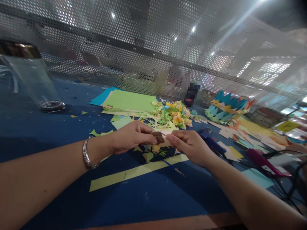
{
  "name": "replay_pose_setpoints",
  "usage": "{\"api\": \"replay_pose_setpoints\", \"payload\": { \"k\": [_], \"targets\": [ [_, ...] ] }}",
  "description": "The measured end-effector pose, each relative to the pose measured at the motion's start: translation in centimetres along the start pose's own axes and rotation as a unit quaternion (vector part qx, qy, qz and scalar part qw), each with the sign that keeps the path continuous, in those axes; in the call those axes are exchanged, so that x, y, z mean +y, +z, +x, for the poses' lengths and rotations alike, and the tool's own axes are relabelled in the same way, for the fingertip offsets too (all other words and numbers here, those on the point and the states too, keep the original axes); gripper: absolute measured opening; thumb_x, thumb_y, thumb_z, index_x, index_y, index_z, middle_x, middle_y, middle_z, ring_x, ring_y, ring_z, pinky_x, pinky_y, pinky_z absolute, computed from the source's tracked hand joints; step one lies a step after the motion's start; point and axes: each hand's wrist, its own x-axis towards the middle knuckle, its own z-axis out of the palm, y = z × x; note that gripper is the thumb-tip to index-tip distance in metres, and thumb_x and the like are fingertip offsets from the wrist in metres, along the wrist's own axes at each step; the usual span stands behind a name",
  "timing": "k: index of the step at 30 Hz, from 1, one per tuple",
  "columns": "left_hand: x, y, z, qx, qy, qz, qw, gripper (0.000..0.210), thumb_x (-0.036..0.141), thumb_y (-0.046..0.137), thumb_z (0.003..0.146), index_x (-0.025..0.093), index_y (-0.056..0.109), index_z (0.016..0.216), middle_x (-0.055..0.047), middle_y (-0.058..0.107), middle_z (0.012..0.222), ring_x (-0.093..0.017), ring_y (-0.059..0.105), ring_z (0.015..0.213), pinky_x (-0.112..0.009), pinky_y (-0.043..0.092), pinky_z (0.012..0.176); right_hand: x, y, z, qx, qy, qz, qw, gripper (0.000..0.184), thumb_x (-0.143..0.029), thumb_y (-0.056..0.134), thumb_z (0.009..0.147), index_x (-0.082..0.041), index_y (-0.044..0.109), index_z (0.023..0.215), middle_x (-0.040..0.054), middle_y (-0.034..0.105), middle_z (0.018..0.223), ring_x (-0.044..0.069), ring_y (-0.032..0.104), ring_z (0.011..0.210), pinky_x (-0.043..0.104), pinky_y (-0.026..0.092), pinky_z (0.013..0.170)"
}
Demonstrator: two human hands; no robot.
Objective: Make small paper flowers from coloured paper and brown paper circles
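Observation:
My left hand (pixel 134 136), with a silver bangle on its wrist, is closed in a pinch on a small dark brown piece (pixel 159 137). Facing it, my right hand (pixel 188 145) pinches a thin dark stick-like thing (pixel 163 134) that reaches to the brown piece. What exactly these two are is too small to tell. Below the hands a pale yellow paper strip (pixel 107 180) lies across the blue table, a thin blue stick-like object (pixel 169 164) beside it. Just beyond my fingers is a heap of small folded paper flowers (pixel 176 115) among cut paper scraps.
Stacked coloured paper sheets (pixel 134 99) lie at the back, below a perforated metal screen (pixel 134 41). A glass jar (pixel 35 76) stands at left. To the right are a zigzag-edged paper ring (pixel 226 108), a blue glue gun (pixel 212 142), a magenta power strip (pixel 267 163) and cables.

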Motion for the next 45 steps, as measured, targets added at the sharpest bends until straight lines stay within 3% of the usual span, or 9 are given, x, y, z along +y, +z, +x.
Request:
{"api": "replay_pose_setpoints", "payload": {
  "k": [5,9,13,17,24,30,36,41,45],
  "targets": [
    [-0.2,0.1,0.0,0.013,-0.013,0.016,1.000,0.012,0.022,0.069,0.075,0.018,0.080,0.078,-0.002,0.070,0.075,-0.012,0.053,0.067,-0.026,0.040,0.067,0.3,0.2,0.0,0.013,0.005,0.011,1.000,0.050,-0.055,0.047,0.099,-0.020,0.047,0.063,-0.0045,0.035,0.057,0.009,0.031,0.052,0.027,0.024,0.051],
    [-0.1,0.4,0.0,0.010,0.002,0.003,1.000,0.013,0.020,0.067,0.075,0.019,0.079,0.080,-0.001,0.071,0.077,-0.012,0.055,0.071,-0.026,0.040,0.071,0.7,0.7,0.3,0.040,0.020,0.090,0.995,0.046,-0.058,0.052,0.096,-0.020,0.053,0.071,-0.0069,0.032,0.056,0.008,0.026,0.049,0.026,0.021,0.048],
    [0.2,0.7,-0.2,-0.008,0.021,0.031,0.999,0.010,0.021,0.067,0.077,0.018,0.076,0.077,0.000,0.067,0.076,-0.014,0.055,0.076,-0.027,0.040,0.075,0.3,1.3,0.4,0.063,0.018,0.135,0.989,0.038,-0.055,0.062,0.090,-0.018,0.062,0.081,-0.0064,0.040,0.059,0.008,0.029,0.050,0.025,0.023,0.047],
    [0.2,1.1,-0.5,-0.011,0.005,0.081,0.997,0.014,0.025,0.066,0.078,0.015,0.074,0.073,0.001,0.063,0.069,-0.013,0.052,0.069,-0.027,0.038,0.069,-0.1,1.6,0.3,0.065,0.006,0.092,0.994,0.029,-0.045,0.070,0.085,-0.017,0.065,0.087,-0.0042,0.050,0.064,0.008,0.036,0.054,0.025,0.027,0.050],
    [0.0,2.1,-0.5,0.097,-0.014,0.010,0.995,0.022,0.035,0.076,0.075,0.014,0.078,0.083,-0.005,0.073,0.081,-0.016,0.062,0.077,-0.027,0.044,0.073,-0.1,1.7,0.3,0.112,-0.002,0.106,0.988,0.026,-0.042,0.068,0.086,-0.016,0.064,0.084,-0.0019,0.052,0.067,0.010,0.041,0.058,0.025,0.032,0.053],
    [0.4,2.6,-0.4,0.116,-0.010,-0.073,0.991,0.020,0.032,0.077,0.078,0.014,0.078,0.086,-0.005,0.071,0.078,-0.013,0.062,0.071,-0.024,0.046,0.065,-0.1,1.5,0.5,0.132,0.002,0.105,0.986,0.029,-0.044,0.067,0.088,-0.018,0.061,0.079,-0.0025,0.048,0.065,0.009,0.037,0.056,0.025,0.030,0.050],
    [0.7,2.0,-0.4,0.093,0.030,-0.027,0.995,0.018,0.029,0.073,0.081,0.012,0.074,0.075,0.001,0.060,0.066,-0.008,0.049,0.060,-0.023,0.040,0.061,0.4,0.9,0.2,0.094,-0.012,0.124,0.988,0.043,-0.057,0.052,0.096,-0.019,0.064,0.082,-0.0070,0.029,0.055,0.008,0.024,0.048,0.026,0.022,0.046],
    [0.6,1.5,-0.7,0.077,0.034,0.022,0.996,0.020,0.031,0.072,0.081,0.012,0.074,0.078,0.001,0.059,0.066,-0.009,0.046,0.063,-0.023,0.036,0.061,-0.4,0.8,-0.1,0.040,0.005,0.083,0.996,0.044,-0.058,0.053,0.095,-0.018,0.059,0.076,-0.0054,0.036,0.059,0.008,0.029,0.052,0.026,0.022,0.048],
    [0.7,1.5,-0.7,0.069,0.038,0.038,0.996,0.016,0.027,0.068,0.082,0.014,0.073,0.076,0.002,0.059,0.066,-0.009,0.047,0.064,-0.024,0.036,0.063,-0.8,0.8,-0.1,0.037,0.004,0.036,0.999,0.045,-0.058,0.053,0.094,-0.018,0.058,0.072,-0.0041,0.038,0.061,0.009,0.031,0.055,0.026,0.024,0.051]
  ]
}}
